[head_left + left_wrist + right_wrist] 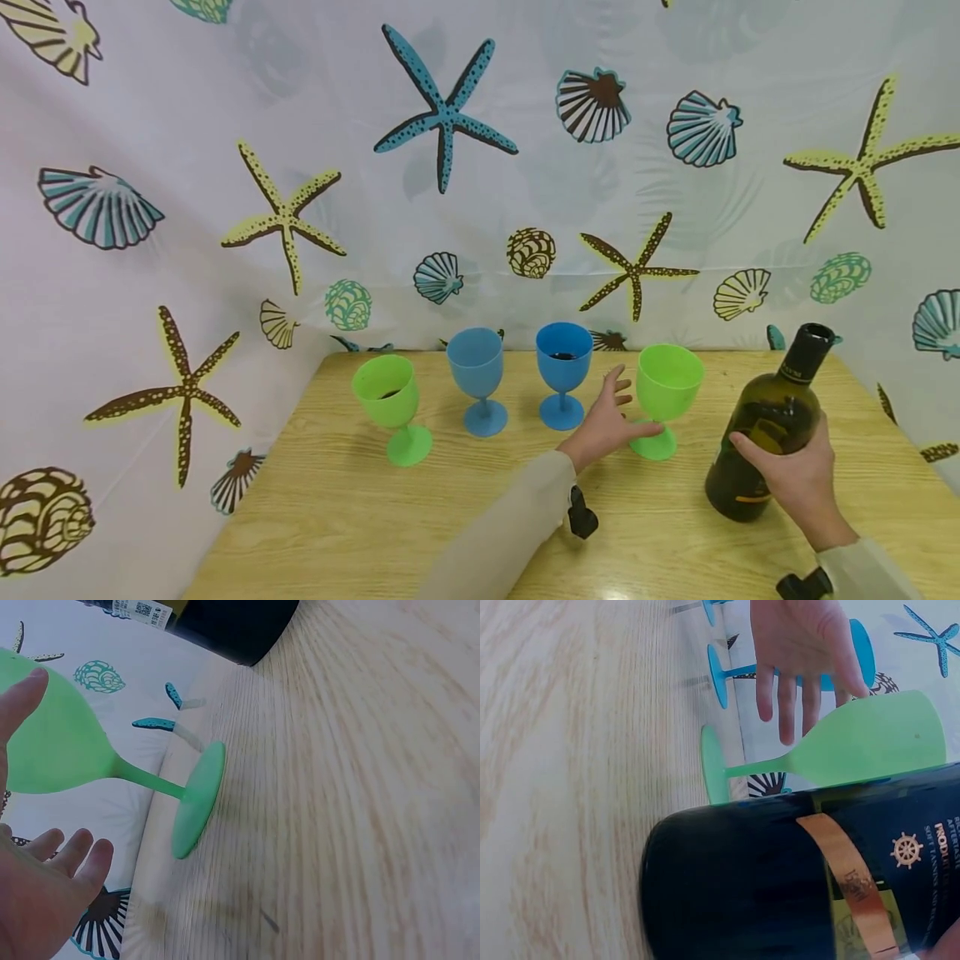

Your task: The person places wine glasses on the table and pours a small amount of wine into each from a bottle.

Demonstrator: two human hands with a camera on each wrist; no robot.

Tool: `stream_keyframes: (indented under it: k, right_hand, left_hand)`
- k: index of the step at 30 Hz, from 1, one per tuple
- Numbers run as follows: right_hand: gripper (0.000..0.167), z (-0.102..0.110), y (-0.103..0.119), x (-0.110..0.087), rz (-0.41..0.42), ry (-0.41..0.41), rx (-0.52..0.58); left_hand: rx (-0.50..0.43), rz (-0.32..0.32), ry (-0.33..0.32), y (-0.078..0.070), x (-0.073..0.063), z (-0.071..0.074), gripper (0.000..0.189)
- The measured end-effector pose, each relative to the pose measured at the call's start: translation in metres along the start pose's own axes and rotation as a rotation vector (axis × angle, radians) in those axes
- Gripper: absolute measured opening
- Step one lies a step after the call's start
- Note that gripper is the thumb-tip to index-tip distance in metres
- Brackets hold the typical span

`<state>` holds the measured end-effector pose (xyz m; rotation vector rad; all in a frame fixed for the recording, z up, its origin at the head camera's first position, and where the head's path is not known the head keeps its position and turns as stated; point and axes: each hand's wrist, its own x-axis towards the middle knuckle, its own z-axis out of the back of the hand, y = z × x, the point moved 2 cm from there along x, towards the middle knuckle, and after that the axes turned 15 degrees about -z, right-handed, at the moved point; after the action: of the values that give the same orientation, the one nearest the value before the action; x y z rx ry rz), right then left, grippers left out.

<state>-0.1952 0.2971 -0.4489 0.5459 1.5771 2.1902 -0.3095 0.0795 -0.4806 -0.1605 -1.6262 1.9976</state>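
Note:
My left hand (606,427) reaches beside the right-hand green goblet (669,385), fingers spread and thumb out in front of it. In the left wrist view the goblet's bowl lies between the thumb and the other fingers, which are not closed round it. The goblet stands upright on its foot. My right hand (801,471) grips a dark wine bottle (787,408) round its body. The uncapped bottle leans a little to the right, its neck up; whether its base touches the table I cannot tell. Its label shows a ship's wheel in the right wrist view.
Left of my left hand stand a blue goblet (563,367) with dark liquid, a paler blue goblet (477,367), and another green goblet (386,396) with dark liquid. All are on the wooden table (337,533). A cloth (510,167) printed with shells and starfish hangs behind.

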Motion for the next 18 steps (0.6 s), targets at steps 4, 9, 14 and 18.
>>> stream_keyframes:
  k: [4,9,14,18]
  right_hand:
    - [0.084,0.001,-0.001,0.0,-0.003,-0.001,-0.002]
    - [0.084,0.001,-0.002,0.001,-0.012,-0.005,-0.005]
    - [0.083,0.0,0.0,0.001,0.007,-0.012,0.01]
    - [0.083,0.0,0.0,0.001,0.016,-0.011,0.011]
  left_hand:
    - [0.001,-0.01,-0.006,0.0,0.008,-0.005,0.1]
    - [-0.016,-0.025,-0.004,0.001,0.016,-0.011,0.099]
    - [-0.02,-0.036,-0.007,0.001,0.022,-0.018,0.098]
    - [-0.021,-0.042,-0.024,-0.001,0.025,-0.023,0.098]
